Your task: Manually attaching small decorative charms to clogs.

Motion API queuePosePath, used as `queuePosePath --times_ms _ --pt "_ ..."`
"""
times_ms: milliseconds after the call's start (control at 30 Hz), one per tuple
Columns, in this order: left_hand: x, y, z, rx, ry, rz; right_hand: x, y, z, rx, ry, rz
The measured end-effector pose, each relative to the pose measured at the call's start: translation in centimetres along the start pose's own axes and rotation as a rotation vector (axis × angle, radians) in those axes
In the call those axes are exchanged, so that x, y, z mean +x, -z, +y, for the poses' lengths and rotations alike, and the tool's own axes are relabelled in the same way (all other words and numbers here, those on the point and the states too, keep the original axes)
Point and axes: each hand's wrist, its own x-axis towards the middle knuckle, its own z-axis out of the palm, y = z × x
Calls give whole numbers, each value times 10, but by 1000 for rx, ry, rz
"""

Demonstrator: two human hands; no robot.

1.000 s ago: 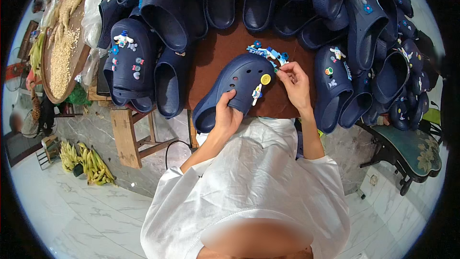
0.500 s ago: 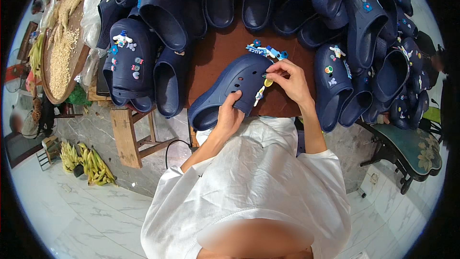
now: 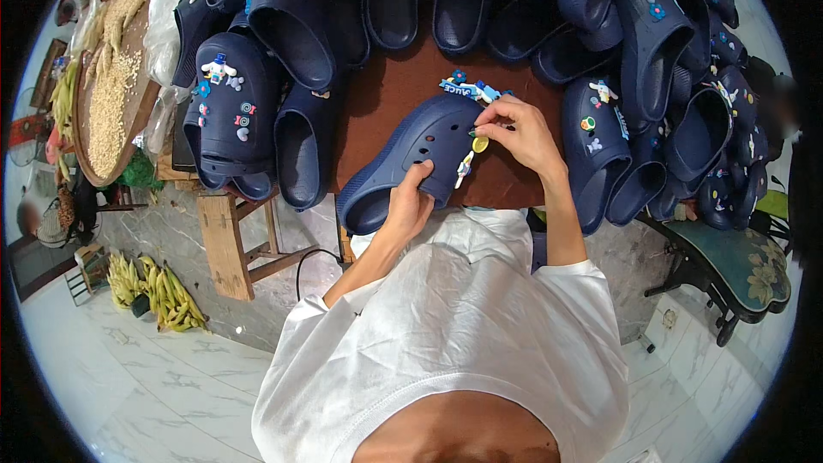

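The left hand (image 3: 407, 206) gripped the heel end of a navy-blue perforated foam clog (image 3: 411, 159) lying on the brown tabletop (image 3: 386, 90), its long axis running from lower left to upper right, while the nearer right hand (image 3: 519, 133) pinched a small charm (image 3: 473, 131) at the toe end among heaped matching clogs (image 3: 651, 77).
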Motion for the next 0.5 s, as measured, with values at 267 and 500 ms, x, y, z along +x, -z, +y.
queuePosePath --times_ms 267,500 --pt "-2 -3 -2 185 -89 20 1 8 -11 -117 12 5" --pt "-4 -8 2 242 -74 29 2 13 -18 -217 58 -80"
